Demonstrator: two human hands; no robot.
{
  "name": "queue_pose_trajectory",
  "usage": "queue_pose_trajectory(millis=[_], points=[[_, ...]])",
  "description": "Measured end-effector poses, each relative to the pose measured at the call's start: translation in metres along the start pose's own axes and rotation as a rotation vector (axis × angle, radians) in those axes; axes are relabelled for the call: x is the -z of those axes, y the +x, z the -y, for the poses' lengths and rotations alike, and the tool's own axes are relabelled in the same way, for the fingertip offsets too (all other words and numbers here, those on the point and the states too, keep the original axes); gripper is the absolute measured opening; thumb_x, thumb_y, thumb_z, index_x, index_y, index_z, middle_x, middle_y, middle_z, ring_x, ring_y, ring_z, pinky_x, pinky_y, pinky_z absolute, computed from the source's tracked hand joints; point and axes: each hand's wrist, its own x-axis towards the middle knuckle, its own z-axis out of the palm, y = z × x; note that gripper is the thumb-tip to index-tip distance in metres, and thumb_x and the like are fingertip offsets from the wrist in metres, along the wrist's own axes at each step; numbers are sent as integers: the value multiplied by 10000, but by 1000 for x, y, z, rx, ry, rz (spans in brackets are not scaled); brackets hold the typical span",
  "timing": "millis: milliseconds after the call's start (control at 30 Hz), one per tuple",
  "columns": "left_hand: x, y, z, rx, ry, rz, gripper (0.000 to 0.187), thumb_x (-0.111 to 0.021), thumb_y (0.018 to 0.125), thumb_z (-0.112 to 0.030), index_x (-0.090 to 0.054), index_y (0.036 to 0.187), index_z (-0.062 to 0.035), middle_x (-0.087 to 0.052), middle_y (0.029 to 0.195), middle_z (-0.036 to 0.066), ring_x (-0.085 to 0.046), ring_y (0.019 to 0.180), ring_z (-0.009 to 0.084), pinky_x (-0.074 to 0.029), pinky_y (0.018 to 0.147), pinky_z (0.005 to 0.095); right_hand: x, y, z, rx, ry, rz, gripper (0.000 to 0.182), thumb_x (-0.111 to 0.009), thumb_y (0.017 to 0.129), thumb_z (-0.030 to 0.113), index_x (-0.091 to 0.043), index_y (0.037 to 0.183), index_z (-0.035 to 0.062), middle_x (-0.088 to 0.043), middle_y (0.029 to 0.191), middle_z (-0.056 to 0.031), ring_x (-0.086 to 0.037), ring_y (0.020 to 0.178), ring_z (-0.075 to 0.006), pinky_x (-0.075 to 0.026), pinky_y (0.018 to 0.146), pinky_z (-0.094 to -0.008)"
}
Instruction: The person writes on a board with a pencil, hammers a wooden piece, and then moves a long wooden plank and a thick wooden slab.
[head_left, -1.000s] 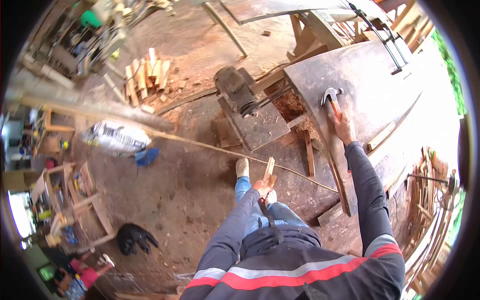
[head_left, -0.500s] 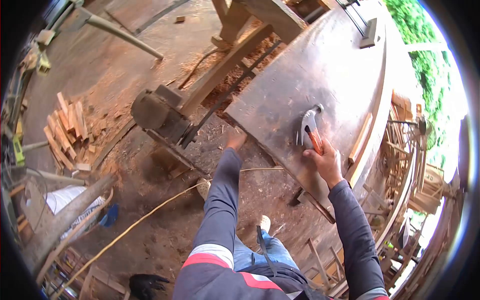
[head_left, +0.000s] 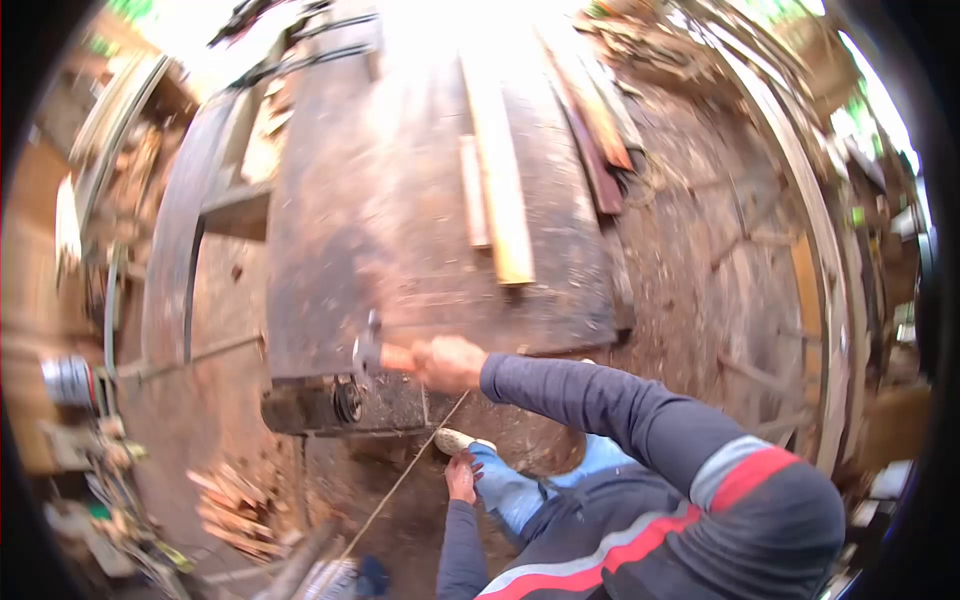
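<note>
My right hand (head_left: 450, 362) is closed round the orange handle of a claw hammer (head_left: 397, 357). The hammer's metal head points left, over the near left corner of the dark worktable (head_left: 420, 270). Lower down, beside my leg, hangs my left hand (head_left: 463, 476); its fingers look loosely apart, with nothing visible in them. Just below the hammer, a motor with a pulley (head_left: 347, 402) sits at the table's near edge. The hammer and right hand are a little blurred.
A long pale board (head_left: 497, 190) and a shorter strip (head_left: 473, 190) lie on the tabletop. More planks (head_left: 590, 110) lie along its right side. A yellowish cord (head_left: 400, 478) runs past my foot. Wood offcuts (head_left: 240, 510) are heaped on the floor at lower left.
The view has turned, so the table now extends straight ahead. My right hand has carried the hammer to the table's near left corner. My left hand has moved from the table edge to beside my leg.
</note>
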Motion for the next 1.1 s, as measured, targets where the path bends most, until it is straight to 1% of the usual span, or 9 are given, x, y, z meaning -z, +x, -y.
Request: queue_pose_trajectory(millis=[233, 433, 500, 767, 833, 900, 933, 1033, 1100], points=[[-180, -94, -103, -493, -253, 22, 503, -491, 935, -502, -460, 1234, -98, -547, 1107, 61, -538, 959, 183, -454, 764, 325, 97, -287, -157, -8, 201, 251, 375, -623, 813, 393, -549, 999, 75, -633, 828, -229, -615, 810, -424, -471, 703, -503], [-301, -42, -169, -533, -483, -419, 895, -546, 858, -591, -312, 1350, 120, -442, 1340, 192, -474, 1187, 294, -425, 985, 378, 234, -484, -297, -523, 275, -427, 216, -658, 823, 205, -590, 954, 47, -640, 695, -130, -620, 598, -213, -479, 518, -348], [-313, -29, -167, -437, -351, -818, 1102, -547, 781, -689, -193, 1368, 173, -352, 1396, 290, -435, 1252, 360, -396, 1041, 407, 265, -517, -313, -672, 224, -688, 260, -694, 811, 282, -591, 857, 48, -616, 668, -95, -573, 564, -182, -448, 504, -315], [-310, -33, -171, -306, -247, -821, 1142, -519, 777, -715, -165, 1355, 205, -355, 1376, 329, -459, 1224, 380, -400, 1037, 438, 332, -499, -393, -871, 676, -1011, 298, -628, 909, 306, -571, 798, 36, -478, 592, 31, -436, 535, -57, -364, 492, -249], [-298, -28, -173, -325, 26, -1255, 1012, -467, 848, -650, -224, 1344, 198, -434, 1263, 381, -528, 1104, 447, -463, 937, 491, 337, -482, -451, -804, 345, -1162, 314, -613, 918, 314, -562, 773, 40, -470, 577, 34, -402, 540, -64, -329, 490, -262], [-264, -29, -203, -301, 521, -1672, 585, -408, 959, -444, -387, 1230, 74, -518, 1026, 356, -554, 951, 474, -474, 824, 516, 354, -468, -500, -830, 402, -1042, 342, -606, 917, 331, -556, 748, 38, -465, 577, 37, -407, 530, -70, -320, 473, -284], [-230, -19, -221, -693, 359, -1820, 449, -440, 962, -380, -454, 1101, 47, -542, 1024, 320, -563, 947, 451, -481, 821, 496, 354, -455, -535, -874, 407, -976, 346, -613, 907, 325, -554, 736, 30, -470, 571, 17, -405, 527, -82, -328, 476, -295], [-274, -12, -331, -1142, 331, -1789, 443, -442, 954, -293, -525, 1104, 115, -607, 1040, 277, -591, 985, 394, -487, 838, 443, 329, -417, -648, -936, 250, -743, 398, -664, 846, 367, -587, 758, -13, -563, 591, -86, -526, 530, -189, -417, 530, -370], [-337, 21, -413, -987, 349, -1615, 386, -461, 950, -234, -544, 1119, 104, -613, 1055, 248, -591, 999, 365, -477, 866, 424, 317, -389, -718, -1205, 120, -187, 511, -688, 795, 442, -639, 919, -52, -670, 864, -232, -641, 807, -399, -500, 749, -429]])
